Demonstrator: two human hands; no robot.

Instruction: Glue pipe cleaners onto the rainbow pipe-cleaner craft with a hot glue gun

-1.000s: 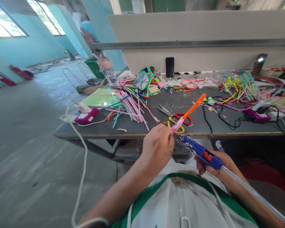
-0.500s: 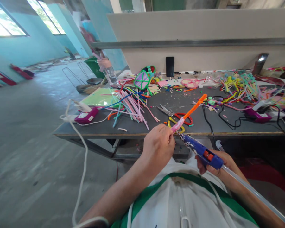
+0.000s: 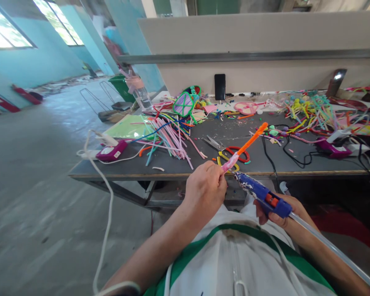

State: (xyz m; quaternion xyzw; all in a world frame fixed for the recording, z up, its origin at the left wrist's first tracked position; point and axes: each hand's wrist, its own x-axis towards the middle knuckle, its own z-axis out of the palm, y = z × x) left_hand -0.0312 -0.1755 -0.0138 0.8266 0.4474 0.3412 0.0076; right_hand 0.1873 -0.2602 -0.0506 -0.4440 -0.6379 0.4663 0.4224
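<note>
Near the table's front edge, my left hand (image 3: 206, 186) is closed round the lower end of a fuzzy pipe cleaner piece (image 3: 252, 139), pink and white below and orange at its upper end. My fingers hide its bottom. My right hand (image 3: 283, 211) grips a blue hot glue gun (image 3: 259, 193), with a long clear glue stick (image 3: 329, 246) running out of its back. The gun's nozzle points at the pink part, close beside my left fingers; whether it touches I cannot tell. Behind the pipe cleaner lie scissors (image 3: 215, 144) with red handles and a yellow-handled pair (image 3: 226, 158).
A bundle of pink pipe cleaners (image 3: 169, 135) lies left on the grey table (image 3: 200, 169), beside a purple power strip (image 3: 112, 151). Coloured scraps and pipe cleaners (image 3: 308, 111) heap at the right. A phone (image 3: 220, 87) leans at the back. A white cable (image 3: 107, 222) hangs at left.
The glue gun has shifted very slightly right and down. My left hand and the pipe cleaner have stayed almost in place.
</note>
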